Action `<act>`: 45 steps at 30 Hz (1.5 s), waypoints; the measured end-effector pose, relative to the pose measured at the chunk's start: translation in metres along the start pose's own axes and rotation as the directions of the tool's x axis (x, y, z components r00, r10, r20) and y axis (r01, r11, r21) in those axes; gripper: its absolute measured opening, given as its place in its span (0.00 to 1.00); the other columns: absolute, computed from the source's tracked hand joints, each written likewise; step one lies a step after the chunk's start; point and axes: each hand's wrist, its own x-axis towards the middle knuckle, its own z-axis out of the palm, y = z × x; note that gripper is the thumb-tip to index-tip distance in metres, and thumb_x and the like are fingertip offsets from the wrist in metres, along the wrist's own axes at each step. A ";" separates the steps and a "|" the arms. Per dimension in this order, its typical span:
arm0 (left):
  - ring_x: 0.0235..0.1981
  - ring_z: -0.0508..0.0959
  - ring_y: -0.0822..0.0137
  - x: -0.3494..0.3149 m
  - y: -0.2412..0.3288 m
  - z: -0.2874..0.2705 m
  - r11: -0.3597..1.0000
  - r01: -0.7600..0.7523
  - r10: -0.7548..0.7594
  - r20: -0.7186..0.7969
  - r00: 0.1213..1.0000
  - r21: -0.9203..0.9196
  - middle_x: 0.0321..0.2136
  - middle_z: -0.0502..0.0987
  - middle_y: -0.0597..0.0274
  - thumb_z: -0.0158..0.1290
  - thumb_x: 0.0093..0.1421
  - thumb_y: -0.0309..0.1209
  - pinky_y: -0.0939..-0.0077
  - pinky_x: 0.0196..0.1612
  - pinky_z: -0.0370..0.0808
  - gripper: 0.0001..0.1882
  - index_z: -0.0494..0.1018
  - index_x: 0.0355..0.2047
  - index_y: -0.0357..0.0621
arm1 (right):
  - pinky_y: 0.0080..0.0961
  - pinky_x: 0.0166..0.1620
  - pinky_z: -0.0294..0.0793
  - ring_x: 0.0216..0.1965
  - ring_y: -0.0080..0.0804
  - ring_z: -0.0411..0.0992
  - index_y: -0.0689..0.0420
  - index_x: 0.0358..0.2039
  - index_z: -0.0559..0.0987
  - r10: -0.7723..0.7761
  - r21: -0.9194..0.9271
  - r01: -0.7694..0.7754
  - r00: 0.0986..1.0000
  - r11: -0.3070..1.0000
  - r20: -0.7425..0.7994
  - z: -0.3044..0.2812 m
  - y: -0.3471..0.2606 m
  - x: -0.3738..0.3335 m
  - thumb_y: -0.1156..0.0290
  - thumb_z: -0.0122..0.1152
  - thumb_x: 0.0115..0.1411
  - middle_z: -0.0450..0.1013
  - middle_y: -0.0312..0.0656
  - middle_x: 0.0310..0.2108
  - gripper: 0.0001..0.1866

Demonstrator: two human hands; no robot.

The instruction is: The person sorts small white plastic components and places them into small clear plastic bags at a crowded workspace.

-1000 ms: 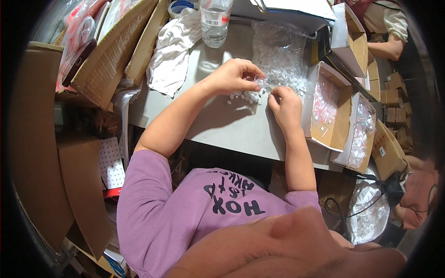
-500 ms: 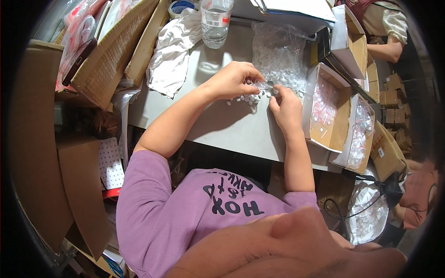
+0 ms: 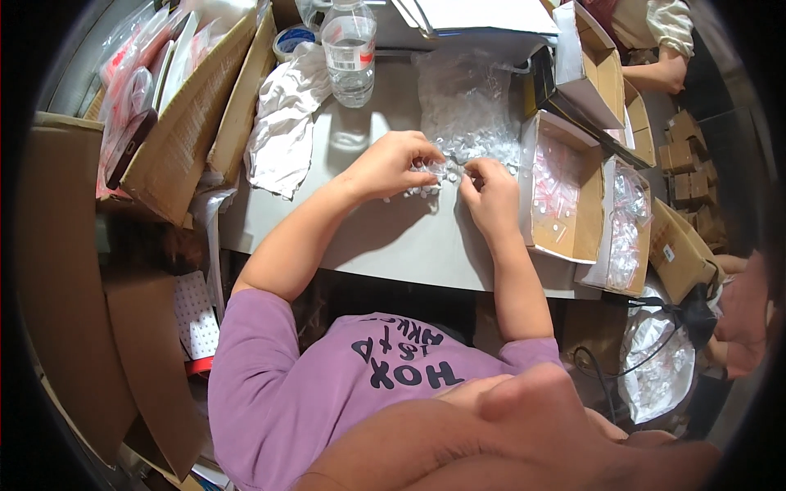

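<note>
My left hand [image 3: 397, 168] is over the grey table [image 3: 385, 241], its thumb and fingers closed on a small clear plastic bag [image 3: 436, 168]. Just right of it, my right hand [image 3: 494, 196] has its fingertips drawn together in a pinch; whatever is between them is too small to make out. Small white discs [image 3: 483, 150] lie in a loose pile beyond and between the hands, some under my left hand. They spill from the mouth of a large clear bag [image 3: 461, 94] lying flat, with more discs inside.
To the right stand an open carton [image 3: 585, 233] of small clear bags with red edges and another box [image 3: 628, 237] of filled bags. A water bottle [image 3: 350, 61] and a white cloth [image 3: 285, 135] are at the far left. Another person's arm [image 3: 661, 72] shows at the far right.
The view has shifted, so the table sits a little lower and further left. My right hand has drawn back slightly from the small bag, fingertips together. My left hand keeps its grip.
</note>
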 end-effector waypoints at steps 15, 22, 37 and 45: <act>0.26 0.72 0.68 0.001 0.004 0.005 0.999 -0.031 0.035 0.104 0.994 -0.039 0.24 0.72 0.60 0.63 0.46 0.27 0.74 0.30 0.70 0.16 0.77 0.37 0.39 | 0.25 0.38 0.72 0.34 0.33 0.73 0.60 0.36 0.79 -0.262 0.394 0.230 0.965 0.890 0.029 -0.018 -0.017 0.001 0.81 0.62 0.48 0.73 0.44 0.35 0.12; 0.29 0.71 0.77 -0.001 0.001 0.005 0.906 0.054 0.049 0.231 0.972 -0.420 0.26 0.72 0.67 0.63 0.49 0.26 0.80 0.32 0.70 0.17 0.74 0.40 0.36 | 0.33 0.50 0.69 0.48 0.43 0.69 0.59 0.31 0.77 -0.373 0.347 0.295 0.910 0.890 0.183 -0.018 -0.017 0.002 0.78 0.64 0.48 0.69 0.47 0.45 0.08; 0.31 0.74 0.78 -0.002 0.006 0.007 0.831 0.135 -0.013 0.224 0.974 -0.540 0.27 0.75 0.65 0.61 0.53 0.29 0.82 0.35 0.72 0.17 0.72 0.41 0.35 | 0.15 0.36 0.69 0.33 0.20 0.70 0.66 0.33 0.80 0.113 0.758 -0.350 0.931 0.550 0.347 -0.021 0.000 -0.004 0.74 0.64 0.56 0.74 0.40 0.36 0.08; 0.28 0.73 0.78 -0.002 0.009 -0.001 0.894 0.204 -0.087 0.290 0.953 -0.400 0.26 0.75 0.66 0.62 0.52 0.28 0.83 0.32 0.70 0.18 0.72 0.41 0.36 | 0.16 0.38 0.70 0.34 0.21 0.71 0.66 0.33 0.80 0.042 0.753 -0.243 0.960 0.612 0.276 -0.018 -0.003 -0.004 0.78 0.62 0.55 0.74 0.40 0.37 0.06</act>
